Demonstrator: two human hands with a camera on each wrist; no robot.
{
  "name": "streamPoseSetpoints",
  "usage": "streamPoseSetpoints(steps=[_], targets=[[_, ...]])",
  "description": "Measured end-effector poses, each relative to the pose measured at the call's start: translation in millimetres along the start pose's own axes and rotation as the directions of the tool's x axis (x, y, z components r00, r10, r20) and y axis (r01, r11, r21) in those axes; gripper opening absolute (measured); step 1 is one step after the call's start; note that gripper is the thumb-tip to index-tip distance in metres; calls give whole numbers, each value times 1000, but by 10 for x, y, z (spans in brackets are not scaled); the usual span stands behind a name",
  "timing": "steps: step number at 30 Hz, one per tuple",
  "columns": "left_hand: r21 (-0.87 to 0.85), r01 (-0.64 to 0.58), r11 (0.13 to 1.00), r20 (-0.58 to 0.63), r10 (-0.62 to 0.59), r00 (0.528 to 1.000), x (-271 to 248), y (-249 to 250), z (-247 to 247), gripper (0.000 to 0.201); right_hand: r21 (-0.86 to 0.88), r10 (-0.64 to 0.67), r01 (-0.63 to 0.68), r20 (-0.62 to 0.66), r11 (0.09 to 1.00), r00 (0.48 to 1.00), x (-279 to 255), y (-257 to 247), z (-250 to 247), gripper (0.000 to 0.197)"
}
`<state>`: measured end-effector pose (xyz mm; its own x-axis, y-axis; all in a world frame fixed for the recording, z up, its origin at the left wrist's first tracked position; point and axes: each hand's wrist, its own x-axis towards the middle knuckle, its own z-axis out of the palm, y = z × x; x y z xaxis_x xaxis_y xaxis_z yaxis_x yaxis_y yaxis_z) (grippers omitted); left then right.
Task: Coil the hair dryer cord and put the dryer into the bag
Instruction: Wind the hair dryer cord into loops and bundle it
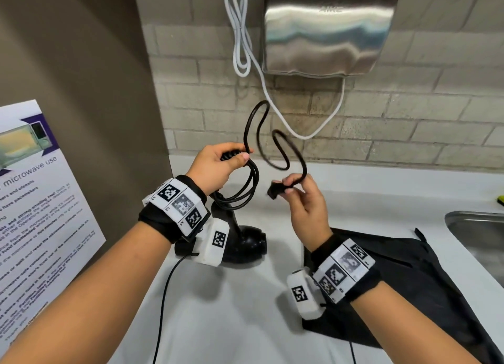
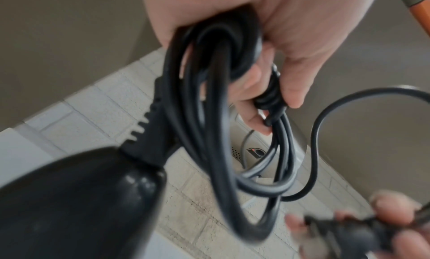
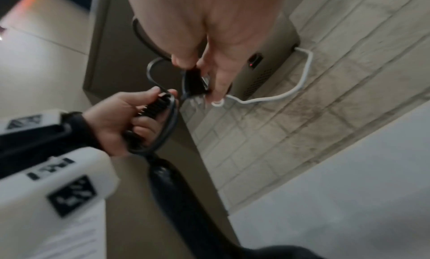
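Observation:
My left hand (image 1: 236, 154) grips several coiled loops of the black cord (image 1: 246, 189), raised above the white counter. In the left wrist view the loops (image 2: 209, 115) pass through the curled fingers (image 2: 288, 82). The black hair dryer (image 1: 246, 245) sits below that wrist, handle up, its cord end close to the camera (image 2: 69, 207). My right hand (image 1: 289, 187) pinches the cord just behind the plug (image 1: 274, 191), and loose cord (image 1: 283, 156) curves between the two hands. The black bag (image 1: 395, 268) lies flat on the counter under my right wrist.
A steel hand dryer (image 1: 327, 31) with a white cable (image 1: 242, 36) hangs on the brick wall ahead. A sink (image 1: 477, 235) lies at the right edge. A microwave notice (image 1: 41, 200) leans at the left. Thin black wires run from both wrist cameras.

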<state>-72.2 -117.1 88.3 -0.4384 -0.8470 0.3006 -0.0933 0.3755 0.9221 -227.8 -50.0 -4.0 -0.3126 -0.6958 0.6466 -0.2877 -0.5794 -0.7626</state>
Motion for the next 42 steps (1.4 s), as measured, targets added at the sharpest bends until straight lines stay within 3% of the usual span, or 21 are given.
streamPoseSetpoints(steps=[5,9,11,15,17,19,21,23,25,27,29,32,34,35,36,37,38,40,41,42], targets=[[3,11,1000,-38,-11,999,35,-45,-26,14,10,-129,129,3,992,992,115,-163,268,19],[-3,17,1000,-63,-17,998,46,-72,-45,18,-4,-159,160,-136,987,978,141,-186,339,25],[1,6,1000,-55,-5,998,41,-60,-37,17,-14,-163,162,-135,987,977,120,-198,363,22],[2,15,1000,-8,-15,1000,28,-35,12,13,-278,-212,197,-24,940,977,126,-127,454,10],[-16,14,1000,5,-14,1000,18,-27,46,15,-294,-172,146,-64,945,983,171,-81,511,14],[-20,9,1000,30,-8,1000,6,-27,84,16,-226,-89,44,-195,973,977,240,-80,554,39],[-33,-7,999,42,9,999,-13,-20,117,13,-168,-15,-28,-250,985,968,324,-85,562,39],[-60,-14,998,32,16,999,-18,-20,121,15,-263,-90,39,-183,964,979,361,-50,531,18],[-68,-21,997,31,23,999,-18,-24,110,16,-350,-142,107,-76,930,987,390,-22,491,27],[-66,-9,998,25,11,1000,-10,-42,92,13,-308,-23,32,33,951,999,408,-32,442,32],[-53,21,998,18,-20,1000,2,-51,77,13,-261,108,-57,187,964,976,395,-84,382,31],[-34,47,998,20,-46,999,12,-57,53,16,-354,81,69,392,933,917,350,-60,201,34],[-54,50,997,-20,-52,998,22,-83,1,20,-555,156,183,508,811,847,281,23,71,39],[-71,49,996,-45,-53,998,26,-96,-28,20,-694,253,213,505,688,825,248,95,-1,39],[-94,47,994,-60,-53,997,23,-105,-56,19,-819,363,181,424,544,830,234,209,-107,38],[-120,44,992,-61,-51,997,12,-104,-80,18,-908,466,57,267,416,844,246,298,-215,37],[-143,40,989,-51,-48,998,-3,-102,-100,17,-947,570,-106,91,303,817,251,357,-340,36],[-164,39,986,-27,-44,999,-31,-106,-127,18,-943,748,-324,-158,80,645,278,516,-586,36],[-163,41,986,-18,-44,999,-44,-111,-135,18,-920,774,-390,-224,33,592,298,573,-692,37],[-160,41,986,-11,-44,999,-50,-114,-139,18,-893,772,-448,-264,30,578,333,604,-772,38]])
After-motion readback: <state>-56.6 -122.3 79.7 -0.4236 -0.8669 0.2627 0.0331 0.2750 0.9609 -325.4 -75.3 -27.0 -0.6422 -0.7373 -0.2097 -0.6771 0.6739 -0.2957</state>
